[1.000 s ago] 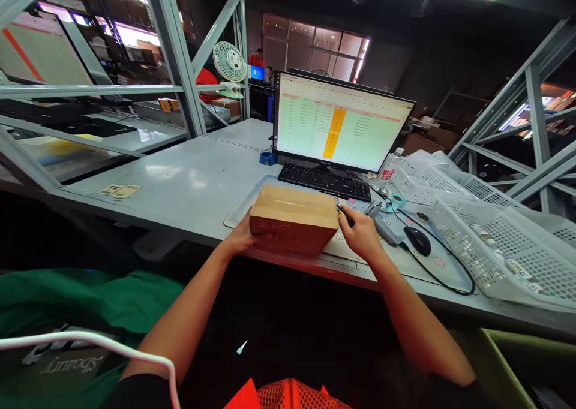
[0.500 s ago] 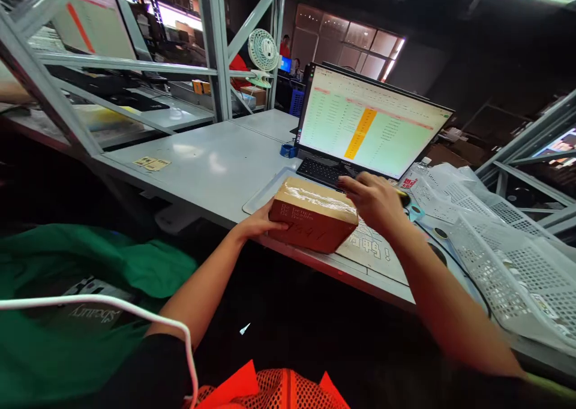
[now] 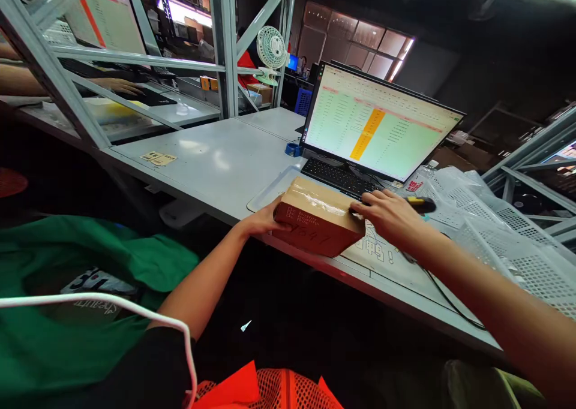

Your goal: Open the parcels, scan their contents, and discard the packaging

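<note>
A cardboard box (image 3: pixel 321 232) with a strip of shiny clear tape along its top rests at the table's front edge. My left hand (image 3: pixel 265 218) grips its left end, thumb on the printed front face. At the box's right top edge, my right hand (image 3: pixel 387 214) is closed around a box cutter (image 3: pixel 420 204), whose yellow-and-black handle sticks out behind the hand. Something dark shows at the fingertips against the carton; the blade cannot be made out. Handwritten digits mark the front face.
A monitor (image 3: pixel 380 121) and keyboard (image 3: pixel 335 175) stand behind the box. White perforated baskets (image 3: pixel 535 271) are at the right. Yellow labels (image 3: pixel 159 158) lie on the left of the table (image 3: pixel 202 169). A co-worker's hand (image 3: pixel 119 86) is beyond the metal frame.
My right hand has come down onto the box's right top edge, with the box cutter's handle showing more. The view has shifted slightly. A co-worker's hand has come into view at the left.
</note>
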